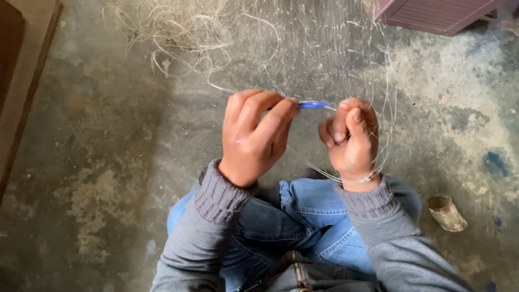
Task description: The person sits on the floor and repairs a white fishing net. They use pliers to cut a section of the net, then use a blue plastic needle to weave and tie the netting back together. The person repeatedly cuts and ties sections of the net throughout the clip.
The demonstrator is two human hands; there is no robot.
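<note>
My left hand (254, 135) is raised over my lap and pinches a small blue netting needle (312, 105), whose tip points right. My right hand (350, 139) sits just right of that tip, fingers curled around thin pale strands of a fishing net (324, 48). The fine mesh stretches up and away from both hands across the concrete floor. A loop of line runs around my right wrist. Grey sleeves and blue jeans fill the bottom of the view.
A tangle of pale line (173, 32) lies on the floor at the upper left. A maroon box-like object (432, 13) stands at the top right. A small tan cylinder (446, 212) lies on the floor at the right. A wooden edge (27, 81) borders the left.
</note>
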